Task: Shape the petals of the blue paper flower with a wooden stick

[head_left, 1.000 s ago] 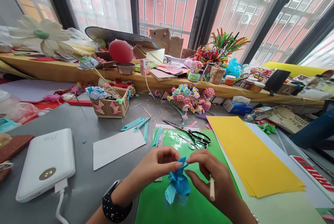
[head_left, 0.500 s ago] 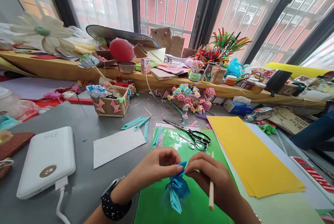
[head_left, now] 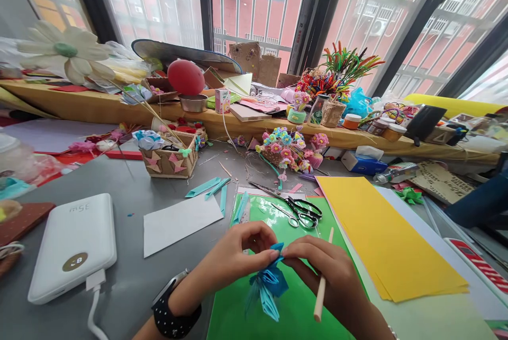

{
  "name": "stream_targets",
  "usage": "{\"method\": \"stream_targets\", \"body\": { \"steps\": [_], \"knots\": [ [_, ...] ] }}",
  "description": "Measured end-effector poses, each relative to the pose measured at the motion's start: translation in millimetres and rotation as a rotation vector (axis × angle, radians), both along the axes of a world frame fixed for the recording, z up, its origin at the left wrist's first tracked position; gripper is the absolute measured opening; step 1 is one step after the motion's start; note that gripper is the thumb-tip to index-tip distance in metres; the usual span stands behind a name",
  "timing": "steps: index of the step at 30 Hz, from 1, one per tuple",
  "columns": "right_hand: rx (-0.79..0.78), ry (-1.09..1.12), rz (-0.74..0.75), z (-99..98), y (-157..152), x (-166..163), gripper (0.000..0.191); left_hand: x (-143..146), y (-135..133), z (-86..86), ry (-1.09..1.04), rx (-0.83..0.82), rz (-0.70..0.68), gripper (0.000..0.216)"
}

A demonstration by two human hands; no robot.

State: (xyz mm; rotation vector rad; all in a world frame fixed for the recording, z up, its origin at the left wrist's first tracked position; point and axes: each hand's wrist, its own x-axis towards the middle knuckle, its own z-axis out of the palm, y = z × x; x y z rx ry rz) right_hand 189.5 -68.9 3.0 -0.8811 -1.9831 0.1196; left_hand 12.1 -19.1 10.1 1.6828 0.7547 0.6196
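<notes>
I see L hand (head_left: 246, 250) pinching blue paper (head_left: 280, 283), R hand (head_left: 331, 266) at its top holding stick (head_left: 320, 297); prob shaping step, nxt needs steady grip.

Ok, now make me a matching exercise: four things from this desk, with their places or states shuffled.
1. blue folded paper
2. wooden stick
3. black-handled scissors
4. white power bank

A. in the right hand only
B. joined to a white cable
C. pinched by the left hand
D. partly on a green sheet

Pairs: 1-C, 2-A, 3-D, 4-B
</notes>
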Motion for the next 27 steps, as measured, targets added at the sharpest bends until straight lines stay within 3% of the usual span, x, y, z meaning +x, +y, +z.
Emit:
{"method": "stream_targets", "body": {
  "steps": [7, 18, 24, 27],
  "knots": [
    [0.08, -0.007, -0.078, -0.8, -0.3, -3.5, 0.01, -1.8, -1.7, 2.5, 0.037, 0.133, 0.039, 0.012],
    [0.203, -0.13, -0.09, -2.8, -0.3, 3.1, 0.014, -2.1, -5.0, 2.3, 0.083, 0.512, 0.099, 0.006],
    [0.225, -0.139, -0.126, -5.0, 0.3, 2.2, 0.015, -1.6, -4.7, 1.2, 0.093, 0.516, 0.125, 0.004],
    [0.142, -0.086, -0.073, -3.9, 0.7, 1.9, 0.016, -2.7, -3.6, 0.6, 0.041, 0.455, 0.104, 0.005]
  ]
}}
